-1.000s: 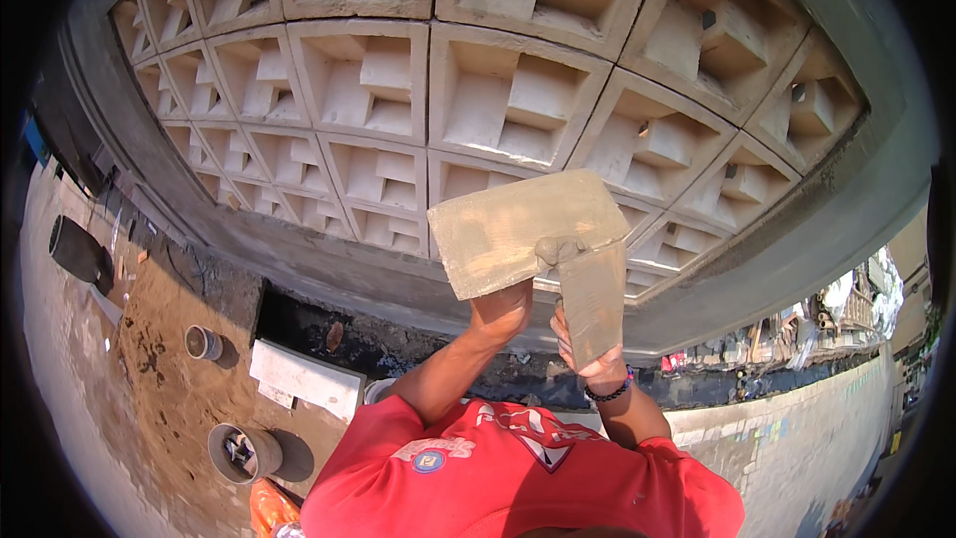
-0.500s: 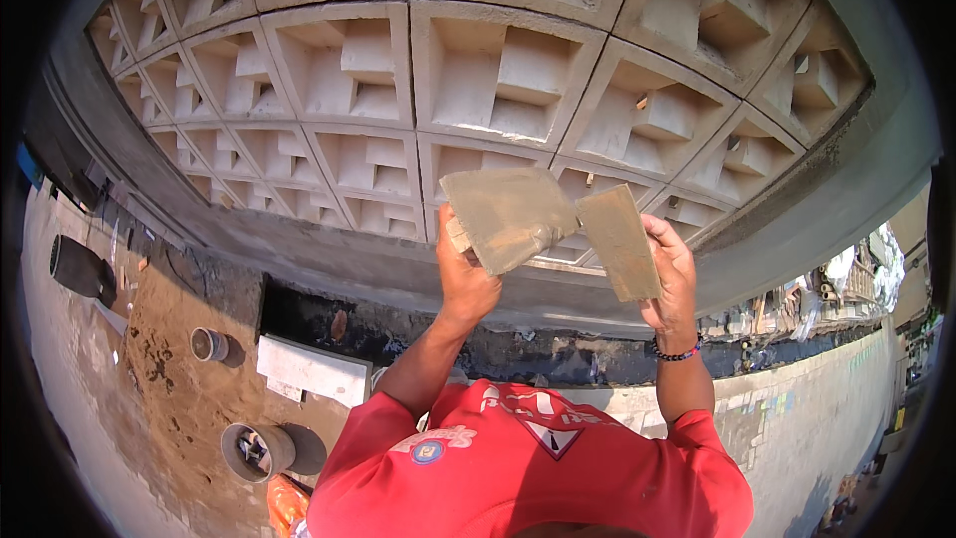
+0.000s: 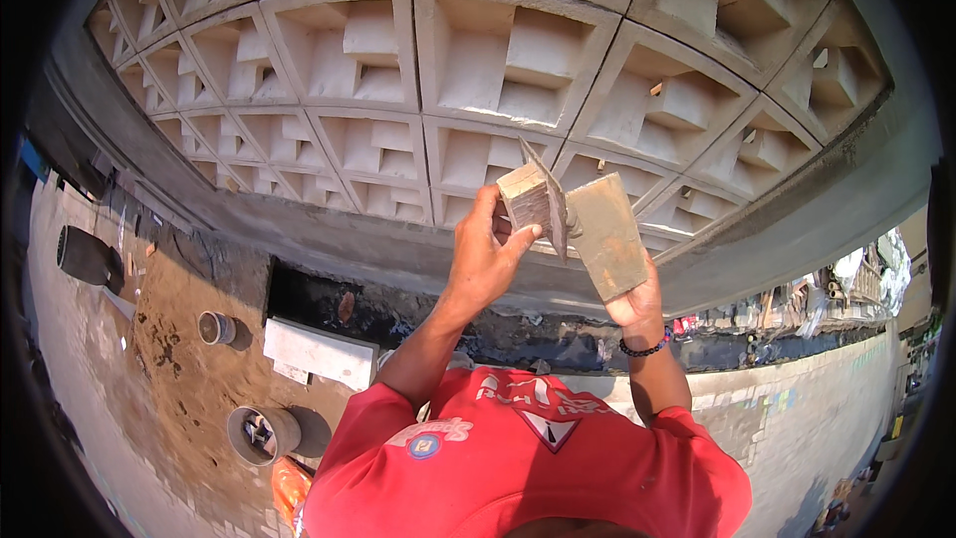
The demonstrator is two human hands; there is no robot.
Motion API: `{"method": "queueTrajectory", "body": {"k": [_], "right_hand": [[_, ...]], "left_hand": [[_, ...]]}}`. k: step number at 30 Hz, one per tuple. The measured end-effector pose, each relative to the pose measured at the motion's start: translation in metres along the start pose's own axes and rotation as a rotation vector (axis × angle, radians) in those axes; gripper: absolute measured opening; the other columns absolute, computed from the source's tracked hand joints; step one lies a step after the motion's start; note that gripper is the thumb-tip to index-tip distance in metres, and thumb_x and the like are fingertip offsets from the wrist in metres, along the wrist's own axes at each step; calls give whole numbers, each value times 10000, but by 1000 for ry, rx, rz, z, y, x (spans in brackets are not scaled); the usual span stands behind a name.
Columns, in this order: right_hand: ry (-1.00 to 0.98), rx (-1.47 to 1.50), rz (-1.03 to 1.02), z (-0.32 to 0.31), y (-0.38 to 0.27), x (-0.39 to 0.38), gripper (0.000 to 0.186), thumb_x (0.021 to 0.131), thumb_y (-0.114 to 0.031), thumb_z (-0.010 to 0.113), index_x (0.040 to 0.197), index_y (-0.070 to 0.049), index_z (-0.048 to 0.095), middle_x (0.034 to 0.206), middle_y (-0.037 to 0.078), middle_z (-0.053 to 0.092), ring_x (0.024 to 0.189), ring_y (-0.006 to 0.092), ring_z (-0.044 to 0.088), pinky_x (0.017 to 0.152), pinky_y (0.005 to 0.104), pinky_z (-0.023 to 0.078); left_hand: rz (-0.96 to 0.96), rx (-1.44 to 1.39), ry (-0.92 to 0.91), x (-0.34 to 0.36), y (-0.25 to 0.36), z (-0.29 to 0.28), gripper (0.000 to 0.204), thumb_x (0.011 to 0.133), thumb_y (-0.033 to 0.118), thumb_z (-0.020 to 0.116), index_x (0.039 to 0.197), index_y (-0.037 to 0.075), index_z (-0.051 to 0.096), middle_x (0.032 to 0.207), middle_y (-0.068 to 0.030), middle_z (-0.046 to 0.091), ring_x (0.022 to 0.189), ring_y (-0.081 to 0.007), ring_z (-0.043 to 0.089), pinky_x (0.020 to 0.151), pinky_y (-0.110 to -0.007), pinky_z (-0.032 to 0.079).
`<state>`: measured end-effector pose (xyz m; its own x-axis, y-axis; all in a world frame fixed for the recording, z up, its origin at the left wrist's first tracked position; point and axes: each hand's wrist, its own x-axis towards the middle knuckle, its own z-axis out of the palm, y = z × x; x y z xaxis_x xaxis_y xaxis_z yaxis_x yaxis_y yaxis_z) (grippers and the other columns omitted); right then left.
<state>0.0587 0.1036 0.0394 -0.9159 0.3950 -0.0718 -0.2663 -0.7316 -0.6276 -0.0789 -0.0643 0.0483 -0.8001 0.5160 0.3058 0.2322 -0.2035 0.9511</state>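
My left hand point(image 3: 483, 257) is closed round the wooden block grip of a plastering float point(image 3: 535, 201), its thumb along the block's side. The float's thin plate stands tilted nearly edge-on. Close beside it, a flat rectangular board point(image 3: 607, 239) smeared with grey-brown mortar is in my right hand point(image 3: 637, 301), which grips it from behind at the lower right. The fingers behind that board are mostly hidden. Plate and board are very near each other, with a little mortar between them; I cannot tell whether they touch. Both are in front of a wall of pale ventilation blocks point(image 3: 513, 55).
A smooth grey cement border point(image 3: 797, 214) frames the blocks. Below runs a dark trench point(image 3: 478, 334). A pale slab point(image 3: 319, 354), a small bucket point(image 3: 216, 328), a larger bucket with contents point(image 3: 264, 435) and sand point(image 3: 179, 369) are at left. Debris point(image 3: 827, 289) lies at right.
My left hand has turned the float from face-on to edge-on, showing its wooden grip. My right hand with its board has shifted slightly left and tilted.
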Motion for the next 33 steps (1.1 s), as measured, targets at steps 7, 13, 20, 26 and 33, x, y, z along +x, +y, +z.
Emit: {"method": "queueTrajectory", "body": {"k": [7,13,20,26,33], "right_hand": [[-153,462,207,-7,4,-8,424,905,-297,562,1140,50,499,860,87,486,673,134,406,494,227,379],[-575,552,-272,-10,-59,26,349,919,-273,530,1173,-43,592,1147,114,634,1063,252,607,853,359,536],[-496,395,-989,22,-214,57,373,914,-128,539,1278,-68,485,1250,89,563,1147,232,563,949,398,516],[-385,296,-1249,42,-306,97,408,919,-67,546,1302,-71,405,1223,138,524,1119,282,559,886,449,556],[-458,423,-1304,70,-334,95,419,931,-29,481,1331,-37,359,1235,167,503,1069,292,578,852,443,571]], "left_hand": [[-39,181,-75,8,-2,9,413,759,-19,686,1135,-20,514,900,-147,672,788,-181,665,681,-306,531],[-81,104,-126,-2,-9,10,372,787,-31,671,1115,-33,495,897,-108,640,704,-116,601,588,-249,496],[-161,77,-151,-9,2,8,403,792,-60,640,1151,-13,462,974,-110,614,810,-150,618,607,-258,517],[-160,106,-96,-21,15,5,426,788,-65,635,1168,-10,449,993,-115,613,822,-163,626,620,-260,524],[-147,170,-35,-25,17,10,432,781,-51,648,1164,-10,453,998,-118,613,836,-161,623,620,-261,527]]}}
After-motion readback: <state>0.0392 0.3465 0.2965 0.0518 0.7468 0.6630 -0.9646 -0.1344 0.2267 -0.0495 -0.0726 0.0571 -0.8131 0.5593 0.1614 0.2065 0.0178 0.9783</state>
